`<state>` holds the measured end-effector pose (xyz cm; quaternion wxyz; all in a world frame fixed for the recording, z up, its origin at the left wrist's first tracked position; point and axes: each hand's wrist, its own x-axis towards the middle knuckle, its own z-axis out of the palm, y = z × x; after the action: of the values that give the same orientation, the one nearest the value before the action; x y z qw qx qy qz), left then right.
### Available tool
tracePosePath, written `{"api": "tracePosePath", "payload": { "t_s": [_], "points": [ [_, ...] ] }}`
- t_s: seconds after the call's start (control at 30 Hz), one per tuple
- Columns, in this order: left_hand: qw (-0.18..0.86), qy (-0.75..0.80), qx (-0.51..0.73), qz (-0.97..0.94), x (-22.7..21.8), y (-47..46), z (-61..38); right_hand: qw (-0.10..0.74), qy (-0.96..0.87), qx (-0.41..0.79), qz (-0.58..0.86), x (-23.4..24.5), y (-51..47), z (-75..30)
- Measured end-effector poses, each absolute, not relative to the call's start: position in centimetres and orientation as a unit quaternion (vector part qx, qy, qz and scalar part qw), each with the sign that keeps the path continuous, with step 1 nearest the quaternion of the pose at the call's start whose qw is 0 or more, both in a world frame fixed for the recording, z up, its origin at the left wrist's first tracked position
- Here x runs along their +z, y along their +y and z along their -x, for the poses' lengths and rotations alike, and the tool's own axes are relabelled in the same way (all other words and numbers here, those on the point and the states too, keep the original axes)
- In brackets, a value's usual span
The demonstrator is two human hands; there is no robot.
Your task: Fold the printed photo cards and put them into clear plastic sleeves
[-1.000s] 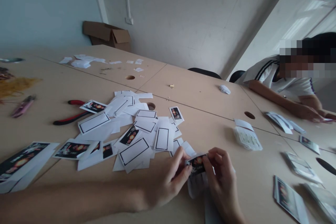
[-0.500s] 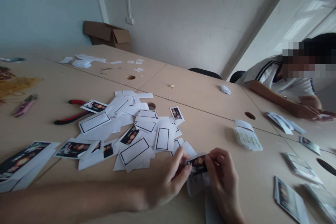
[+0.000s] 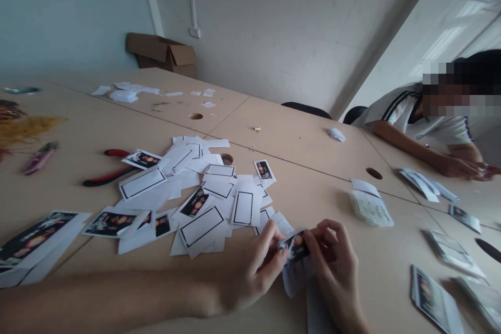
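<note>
Both my hands pinch one small printed card with a dark picture, low in the middle of the view. My left hand grips its left end with thumb and fingers closed. My right hand grips its right end, fingers curled. A clear plastic sleeve hangs under the card between my hands. Just left of my hands lies a loose heap of white cards, some with black frames, some with dark pictures.
Red-handled pliers lie left of the heap, a pink cutter further left. Stacks of clear sleeves and bagged cards lie to the right. Another person's sleeve rests on the table at far right. A cardboard box stands at the back.
The card has tilted slightly between my fingers and the sleeve under it has shifted; my hands stay in the same place. The other person's hands moved a little to the right.
</note>
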<state>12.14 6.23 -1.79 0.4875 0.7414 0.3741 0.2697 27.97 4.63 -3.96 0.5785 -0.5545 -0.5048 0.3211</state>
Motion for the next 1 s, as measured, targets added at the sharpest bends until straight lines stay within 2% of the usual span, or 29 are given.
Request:
{"api": "tracePosePath", "payload": {
  "t_s": [0.13, 0.47, 1.0],
  "points": [
    [0.496, 0.395, 0.243, -0.734, -1.5, 6.2, -12.2, 0.578, -0.502, 0.328, 0.554, -4.0, 4.7, -28.2],
    [0.533, 0.403, 0.303, -0.680, -2.3, 6.4, -12.7, 0.549, -0.545, 0.288, 0.565, -4.1, 4.5, -28.2],
    [0.520, 0.407, 0.284, -0.695, -1.5, 6.2, -12.4, 0.578, -0.519, 0.269, 0.570, -4.9, 4.6, -28.5]
  ]
}}
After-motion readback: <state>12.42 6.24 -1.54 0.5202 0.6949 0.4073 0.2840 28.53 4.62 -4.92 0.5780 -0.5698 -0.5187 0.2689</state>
